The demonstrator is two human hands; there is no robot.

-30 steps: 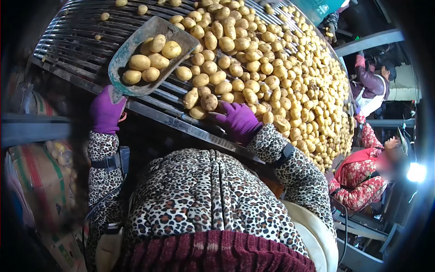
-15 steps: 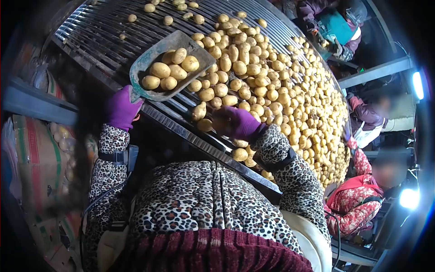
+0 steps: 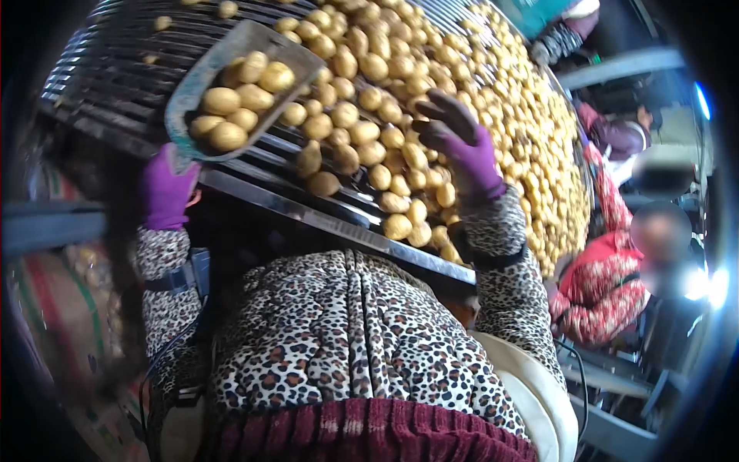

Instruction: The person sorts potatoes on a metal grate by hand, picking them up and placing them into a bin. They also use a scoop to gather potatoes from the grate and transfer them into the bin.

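My left hand (image 3: 167, 189), in a purple glove, is closed at the near end of a worn, green-edged scoop (image 3: 269, 42); its grip is partly hidden. Several potatoes (image 3: 256, 98) lie in the scoop, which rests over the metal bars. To the right, my gloved right hand (image 3: 462, 146) is held over the heap of potatoes (image 3: 531, 165) with its dark fingers spread and nothing in them. Loose potatoes (image 3: 322, 184) lie on the bars between the scoop and the right hand.
The slatted metal grate (image 3: 100, 100) ends at a raised metal edge (image 3: 339, 227) before my body. Sacks (image 3: 61, 308) stand at lower left. A person in red patterned sleeves (image 3: 604, 289) is at the right, with others farther back beside a metal beam (image 3: 623, 68).
My right hand has moved up and right from the near potatoes, its fingers now spread. The scoop and left hand appear farther left, still together; the whole view has shifted.
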